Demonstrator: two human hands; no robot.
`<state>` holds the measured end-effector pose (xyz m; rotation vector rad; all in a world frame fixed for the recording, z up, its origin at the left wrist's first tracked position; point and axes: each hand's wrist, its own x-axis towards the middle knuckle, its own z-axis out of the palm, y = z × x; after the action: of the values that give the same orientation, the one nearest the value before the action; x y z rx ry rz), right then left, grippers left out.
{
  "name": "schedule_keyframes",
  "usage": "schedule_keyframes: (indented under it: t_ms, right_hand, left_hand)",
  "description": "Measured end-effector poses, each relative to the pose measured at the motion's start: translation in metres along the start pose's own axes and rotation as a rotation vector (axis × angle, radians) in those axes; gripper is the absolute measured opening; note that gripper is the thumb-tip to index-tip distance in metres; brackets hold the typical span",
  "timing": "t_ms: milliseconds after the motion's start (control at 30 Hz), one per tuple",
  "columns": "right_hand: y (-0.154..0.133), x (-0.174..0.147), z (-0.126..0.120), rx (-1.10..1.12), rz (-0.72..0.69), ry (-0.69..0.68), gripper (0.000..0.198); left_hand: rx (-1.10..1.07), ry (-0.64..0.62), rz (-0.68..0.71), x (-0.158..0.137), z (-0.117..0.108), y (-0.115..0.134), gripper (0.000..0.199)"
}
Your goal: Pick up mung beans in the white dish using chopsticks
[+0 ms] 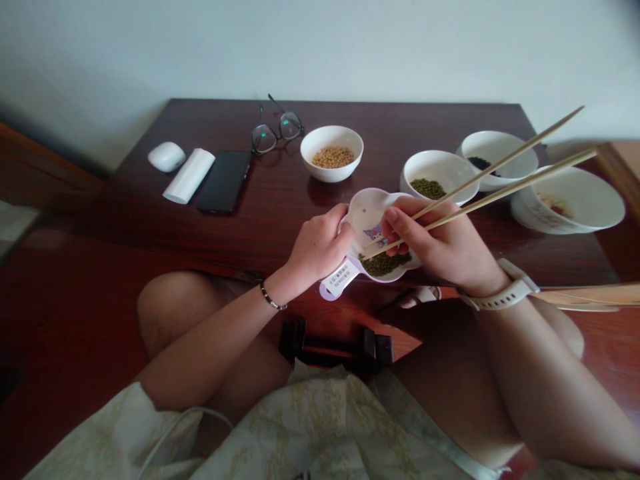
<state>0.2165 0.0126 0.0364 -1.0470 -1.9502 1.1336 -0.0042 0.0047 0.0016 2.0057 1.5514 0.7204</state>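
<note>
My left hand [320, 243] is closed on the rim of a small white scalloped dish [361, 212] with a lilac edge, a cartoon print and a labelled handle. Green mung beans [385, 265] lie in the near side of the dish, which is held over the table's front edge. Between the fingers of my right hand [440, 233] is a pair of wooden chopsticks [505, 190]. Their tips reach down into the dish by the beans; whether they pinch one I cannot make out. Just behind my right hand stands a white bowl [415, 163] of mung beans.
A bowl [320, 140] of soybeans stands mid-table. To the right are a bowl [520, 153] with dark beans and a larger bowl [595, 200] with some contents. Glasses [265, 138], a black phone [225, 181], a white case [189, 175] and a white rounded object [167, 157] lie left.
</note>
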Motion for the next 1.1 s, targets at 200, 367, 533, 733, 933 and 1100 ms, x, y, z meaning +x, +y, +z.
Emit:
schedule_keyframes:
  t_ms: [200, 367, 533, 733, 933, 1100]
  right_hand:
    - [-0.0012, -0.0002, -0.0004, -0.005, -0.008, 0.002, 0.048]
    - [-0.0007, -0.0008, -0.0007, -0.003, -0.013, -0.002, 0.047]
    - [-0.0004, -0.001, -0.001, -0.016, -0.016, -0.002, 0.047]
    - [-0.0013, -0.0007, -0.0006, -0.029, -0.024, -0.01, 0.046]
    - [-0.0004, -0.0011, -0.0006, -0.033, -0.023, -0.008, 0.045]
    - [-0.0027, -0.0008, -0.0004, -0.046, -0.026, -0.015, 0.047]
  left_hand:
    - [0.015, 0.01, 0.006, 0.0006, 0.0001, 0.0001, 0.026]
    - [-0.006, 0.008, 0.004, 0.0002, 0.0002, 0.0004, 0.025]
    - [-0.016, 0.006, 0.001, 0.0001, 0.0002, 0.001, 0.024]
    - [-0.003, -0.002, 0.001, 0.0002, -0.0002, 0.0001, 0.024]
    - [0.017, 0.002, 0.002, -0.0002, 0.0, 0.0006, 0.026]
    - [0.04, -0.001, 0.0, -0.0005, -0.0007, 0.0025, 0.028]
